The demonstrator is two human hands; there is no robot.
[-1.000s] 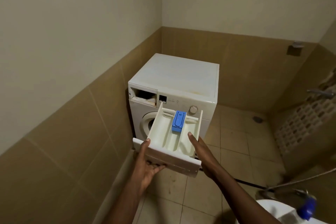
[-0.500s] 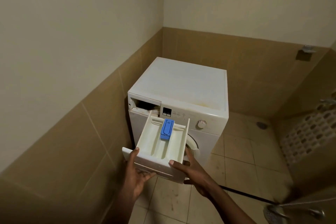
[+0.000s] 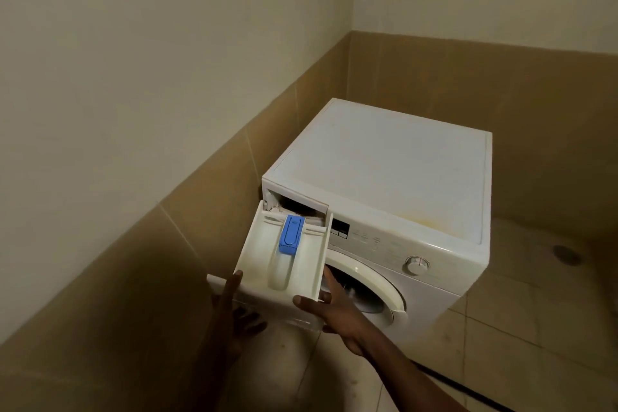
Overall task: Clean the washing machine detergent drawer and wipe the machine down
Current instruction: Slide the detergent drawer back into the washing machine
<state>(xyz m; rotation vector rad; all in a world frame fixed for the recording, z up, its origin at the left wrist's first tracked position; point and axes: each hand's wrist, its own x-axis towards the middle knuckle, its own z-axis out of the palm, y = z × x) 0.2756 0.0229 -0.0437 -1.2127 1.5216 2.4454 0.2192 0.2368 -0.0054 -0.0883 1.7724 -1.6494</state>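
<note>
The white detergent drawer (image 3: 257, 261), with a blue insert (image 3: 291, 234) in its middle channel, is held level in front of the white washing machine (image 3: 391, 170). Its rear end sits right at the mouth of the open drawer slot (image 3: 297, 202) at the machine's top left. My left hand (image 3: 234, 308) grips the drawer's front panel from the left and below. My right hand (image 3: 334, 309) holds the front right corner, thumb on the rim. The round door (image 3: 374, 284) lies partly behind the drawer and my right hand.
The machine stands in a corner against tan wall tiles (image 3: 100, 294) on the left. A control dial (image 3: 416, 265) sits on the front panel. A floor drain (image 3: 565, 254) is in the tiled floor at right. A dark hose (image 3: 468, 390) runs along the floor.
The drawer has moved left and toward the machine, from in front of the door to the slot's mouth. My view swung left and closer; the wall niche and shower fittings left the frame.
</note>
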